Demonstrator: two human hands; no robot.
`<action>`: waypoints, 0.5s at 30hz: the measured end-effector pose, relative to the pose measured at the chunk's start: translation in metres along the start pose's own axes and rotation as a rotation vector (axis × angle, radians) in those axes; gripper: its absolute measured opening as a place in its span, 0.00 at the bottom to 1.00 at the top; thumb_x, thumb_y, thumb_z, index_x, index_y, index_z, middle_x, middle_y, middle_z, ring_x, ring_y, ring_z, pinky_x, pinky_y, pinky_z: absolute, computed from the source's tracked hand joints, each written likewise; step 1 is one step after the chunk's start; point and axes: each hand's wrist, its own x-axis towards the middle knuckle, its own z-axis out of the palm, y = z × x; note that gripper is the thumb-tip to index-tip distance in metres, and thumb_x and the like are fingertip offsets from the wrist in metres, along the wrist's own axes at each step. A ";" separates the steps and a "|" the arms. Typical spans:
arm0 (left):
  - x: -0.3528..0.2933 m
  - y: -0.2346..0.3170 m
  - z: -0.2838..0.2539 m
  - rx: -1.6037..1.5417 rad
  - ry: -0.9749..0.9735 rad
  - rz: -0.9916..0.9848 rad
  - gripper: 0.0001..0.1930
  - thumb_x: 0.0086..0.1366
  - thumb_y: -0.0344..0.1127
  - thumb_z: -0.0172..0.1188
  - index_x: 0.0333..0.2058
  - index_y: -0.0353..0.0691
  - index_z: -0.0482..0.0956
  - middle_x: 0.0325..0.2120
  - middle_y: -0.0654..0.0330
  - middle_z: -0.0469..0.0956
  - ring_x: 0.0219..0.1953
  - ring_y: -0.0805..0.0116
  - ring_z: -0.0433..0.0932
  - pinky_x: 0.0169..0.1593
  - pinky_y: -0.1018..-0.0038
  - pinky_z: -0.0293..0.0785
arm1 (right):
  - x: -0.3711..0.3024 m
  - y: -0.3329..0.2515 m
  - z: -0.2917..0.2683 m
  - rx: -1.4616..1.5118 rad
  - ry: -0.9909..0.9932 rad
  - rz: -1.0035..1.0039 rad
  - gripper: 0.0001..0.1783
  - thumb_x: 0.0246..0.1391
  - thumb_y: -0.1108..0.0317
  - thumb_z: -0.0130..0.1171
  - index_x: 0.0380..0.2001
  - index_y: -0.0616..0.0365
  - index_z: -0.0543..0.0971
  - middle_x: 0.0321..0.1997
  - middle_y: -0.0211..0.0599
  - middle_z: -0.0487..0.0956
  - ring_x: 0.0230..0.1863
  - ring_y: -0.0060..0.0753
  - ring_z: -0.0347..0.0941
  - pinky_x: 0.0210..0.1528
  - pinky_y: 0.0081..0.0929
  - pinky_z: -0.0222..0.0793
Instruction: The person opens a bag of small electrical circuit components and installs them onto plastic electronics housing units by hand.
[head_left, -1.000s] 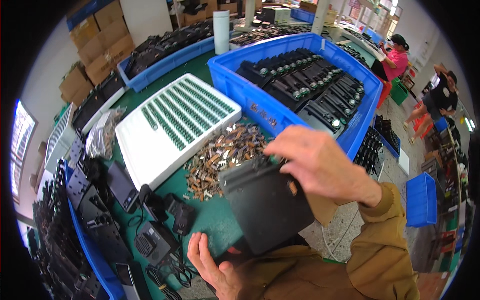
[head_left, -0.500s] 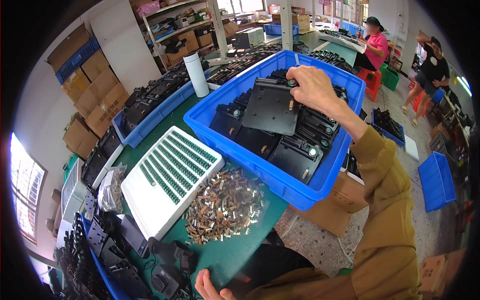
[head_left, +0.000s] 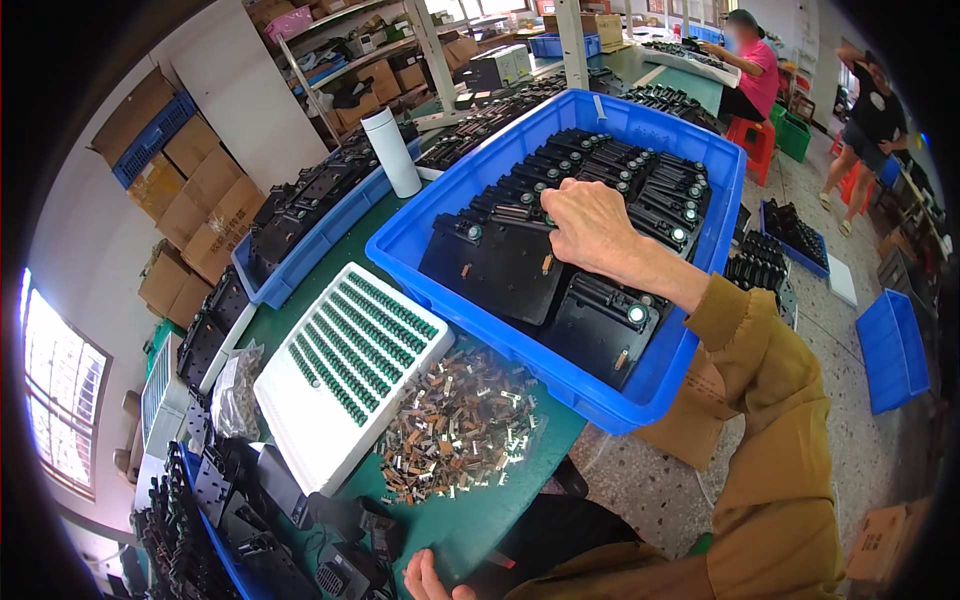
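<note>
My right hand (head_left: 595,228) reaches into a large blue bin (head_left: 480,338), its fingers closed on the corner of a flat black plate (head_left: 508,268). That plate carries a black ribbed bar and a round green-and-silver part along its upper edge, plus a small brown piece on its face. It rests on rows of similar black plates (head_left: 605,325) packed in the bin. My fingertips are partly hidden behind the knuckles. At the lower edge my left hand (head_left: 432,580) shows only in part, empty with fingers loosely apart, close to the green table (head_left: 475,535).
A white foam tray (head_left: 325,435) holds rows of green ring-shaped parts. Beside it lies a heap of small brown-and-white pieces (head_left: 455,430). Black adapters (head_left: 345,570), a white cylinder (head_left: 391,150) and another blue bin (head_left: 300,270) stand around. Two people are farther back.
My right hand has lowered the black plate leftward onto the others in the blue bin; before, it was held raised and tilted. My left hand stays near the lower edge.
</note>
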 end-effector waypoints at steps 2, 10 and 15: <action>0.000 -0.001 0.000 0.004 -0.006 0.000 0.33 0.70 0.60 0.40 0.55 0.33 0.68 0.52 0.43 0.67 0.55 0.43 0.67 0.57 0.57 0.62 | -0.006 -0.004 -0.001 -0.008 0.012 -0.005 0.07 0.30 0.76 0.57 0.19 0.68 0.73 0.26 0.52 0.75 0.27 0.53 0.75 0.27 0.44 0.73; -0.002 -0.005 -0.001 -0.001 -0.014 -0.002 0.32 0.70 0.59 0.41 0.55 0.33 0.69 0.52 0.43 0.67 0.54 0.42 0.67 0.58 0.56 0.62 | -0.014 -0.019 0.010 -0.003 -0.064 -0.011 0.10 0.30 0.74 0.58 0.20 0.69 0.73 0.26 0.53 0.75 0.27 0.53 0.76 0.27 0.44 0.74; -0.001 -0.006 -0.002 -0.020 -0.022 -0.003 0.32 0.70 0.58 0.41 0.55 0.32 0.68 0.52 0.43 0.67 0.54 0.42 0.67 0.58 0.56 0.61 | -0.014 -0.022 0.016 -0.019 -0.149 -0.008 0.12 0.30 0.72 0.60 0.22 0.69 0.73 0.25 0.53 0.75 0.26 0.52 0.76 0.27 0.43 0.74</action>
